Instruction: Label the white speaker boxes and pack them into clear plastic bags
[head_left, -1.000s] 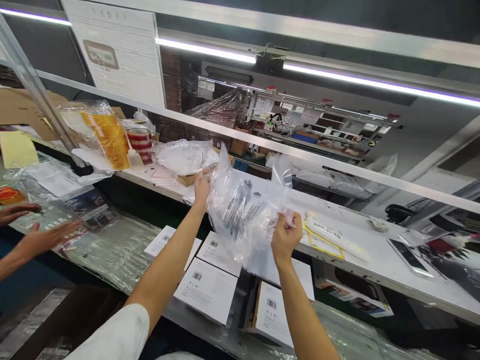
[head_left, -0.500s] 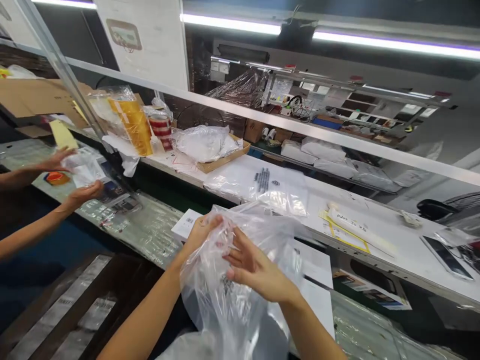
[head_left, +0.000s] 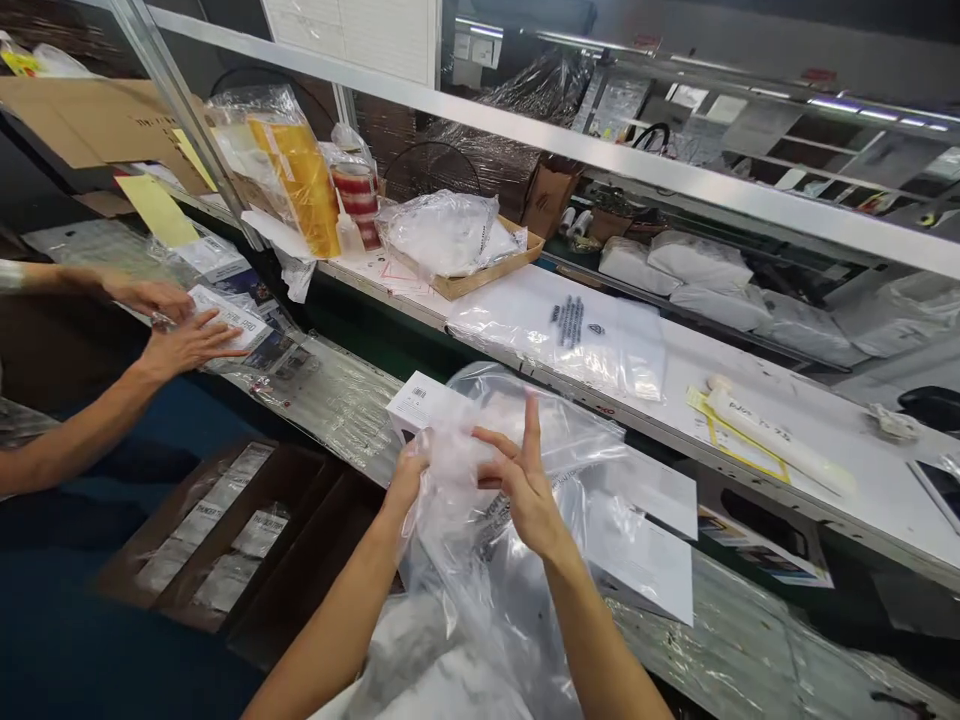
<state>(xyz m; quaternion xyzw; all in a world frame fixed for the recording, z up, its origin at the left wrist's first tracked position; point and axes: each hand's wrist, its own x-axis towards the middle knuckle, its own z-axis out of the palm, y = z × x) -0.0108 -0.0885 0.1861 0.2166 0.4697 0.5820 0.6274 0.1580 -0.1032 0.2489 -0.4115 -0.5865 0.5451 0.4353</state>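
A clear plastic bag (head_left: 450,540) with printed lettering hangs in front of me, crumpled and wide. My left hand (head_left: 409,480) grips its upper left edge, with the fingers partly behind the film. On the other side of the bag, my right hand (head_left: 525,490) has its fingers apart, one pointing up and others reaching left against the film. Whether those fingertips pinch any plastic is hard to see. Just behind the bag stands a white box (head_left: 431,405) with a barcode label. More white boxes (head_left: 645,560) lie to the right, partly covered by the film.
On the left a co-worker's hands (head_left: 184,335) press on a wrapped white box (head_left: 229,318). Below is an open carton (head_left: 247,600) of wrapped packs. The shelf holds a stack of printed bags (head_left: 562,330), a cardboard tray (head_left: 487,275) and tape rolls (head_left: 356,200). A metal bar (head_left: 525,120) crosses above.
My view has tilted down and turned left. My right hand has turned, one finger now pointing up, while the left keeps hold of the bag. The co-worker's hands have lowered onto a box.
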